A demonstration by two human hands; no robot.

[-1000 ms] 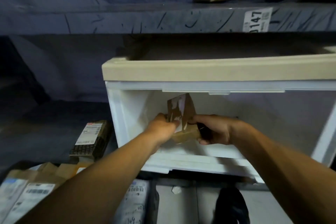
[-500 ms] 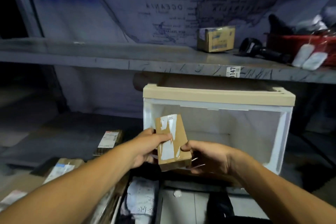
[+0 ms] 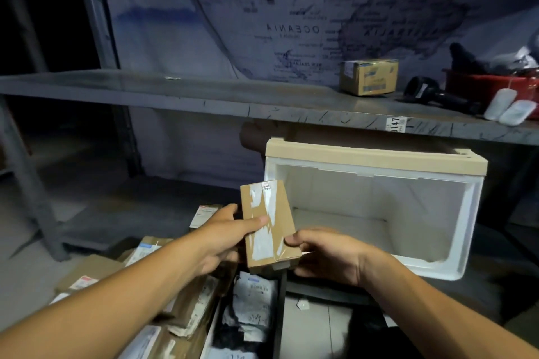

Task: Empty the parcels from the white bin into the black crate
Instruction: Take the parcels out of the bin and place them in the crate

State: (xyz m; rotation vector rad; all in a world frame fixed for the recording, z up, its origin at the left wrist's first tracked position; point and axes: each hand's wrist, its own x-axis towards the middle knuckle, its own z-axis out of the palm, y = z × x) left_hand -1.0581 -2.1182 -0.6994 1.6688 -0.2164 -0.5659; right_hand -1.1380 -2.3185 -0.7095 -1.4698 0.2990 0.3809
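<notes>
Both hands [image 3: 224,239] grip a parcel [image 3: 269,223] before the metal shelf [image 3: 204,99].

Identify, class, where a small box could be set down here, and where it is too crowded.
Free: the upper shelf left of the cardboard box; the white bin floor, which looks bare. Crowded: the parcel pile below the left hand, and the shelf's right end around the scanner and red tray. Both hands hold the brown parcel.
</notes>
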